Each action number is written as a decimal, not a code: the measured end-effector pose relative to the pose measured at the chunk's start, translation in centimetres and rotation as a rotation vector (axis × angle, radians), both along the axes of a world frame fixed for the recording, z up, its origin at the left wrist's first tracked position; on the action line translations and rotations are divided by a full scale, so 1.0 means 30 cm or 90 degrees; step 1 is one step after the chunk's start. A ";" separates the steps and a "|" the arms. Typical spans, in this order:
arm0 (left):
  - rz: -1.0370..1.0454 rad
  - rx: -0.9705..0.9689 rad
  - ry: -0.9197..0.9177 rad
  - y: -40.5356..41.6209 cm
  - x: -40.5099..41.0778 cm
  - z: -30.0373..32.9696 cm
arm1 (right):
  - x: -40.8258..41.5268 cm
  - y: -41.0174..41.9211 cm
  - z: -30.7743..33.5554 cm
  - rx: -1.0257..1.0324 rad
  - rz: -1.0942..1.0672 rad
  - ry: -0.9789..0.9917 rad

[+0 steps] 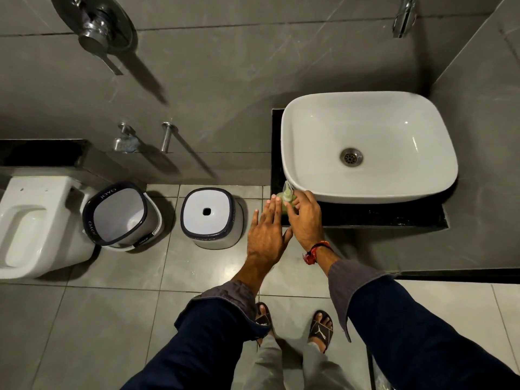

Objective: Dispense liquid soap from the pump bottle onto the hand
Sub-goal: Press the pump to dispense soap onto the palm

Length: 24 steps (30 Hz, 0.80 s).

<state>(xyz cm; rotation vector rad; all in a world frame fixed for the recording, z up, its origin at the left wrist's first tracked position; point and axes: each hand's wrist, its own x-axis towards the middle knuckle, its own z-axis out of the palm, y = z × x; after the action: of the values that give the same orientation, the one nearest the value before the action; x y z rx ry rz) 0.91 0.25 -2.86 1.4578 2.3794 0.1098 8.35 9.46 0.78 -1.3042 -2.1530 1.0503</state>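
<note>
A grey tiled floor [118,313] fills the lower half of the frame and a grey wall the upper half; at the left edge stands a white toilet [31,226], and beside it, left of centre, an open white bin [121,218] and a second bin [209,215] with its lid on; at the right, a white basin [365,147] sits on a dark worktop [380,215], its front left corner overhanging the task's thing.

The pump bottle [285,197], small, pale green and translucent, stands on the worktop at the basin's near left corner, just right of the frame's centre; most of its body is hidden behind the hands.

The right hand [306,220], a red thread at its wrist, lies over the bottle with fingers curled round the pump head; its grip looks loosely closed on the top, though whether it is pressing cannot be told; the left hand [266,232] is flat, fingers apart and extended, back turned to the camera, just beside the bottle and touching the right hand at the thumb side; it holds nothing.

My judgement: the step in hand is the set-up for the press, and no soap shows; the next move calls for the left palm to turn up under the nozzle, then a firm downward push with the bottle kept steady near the worktop's edge.
</note>
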 end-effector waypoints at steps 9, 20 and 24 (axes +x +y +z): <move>0.005 0.002 0.001 -0.002 0.007 -0.006 | -0.004 0.000 -0.003 0.005 -0.003 -0.018; -0.003 -0.004 0.009 0.016 -0.005 0.010 | 0.015 0.068 0.055 0.105 0.061 -0.034; 0.003 0.000 0.006 0.002 0.014 0.028 | 0.053 0.134 0.106 0.216 0.225 -0.140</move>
<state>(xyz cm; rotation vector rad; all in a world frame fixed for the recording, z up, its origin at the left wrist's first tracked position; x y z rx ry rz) 1.33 0.32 -2.04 1.4562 2.3906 0.1039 9.93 13.47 3.95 -0.9404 -2.6538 0.6381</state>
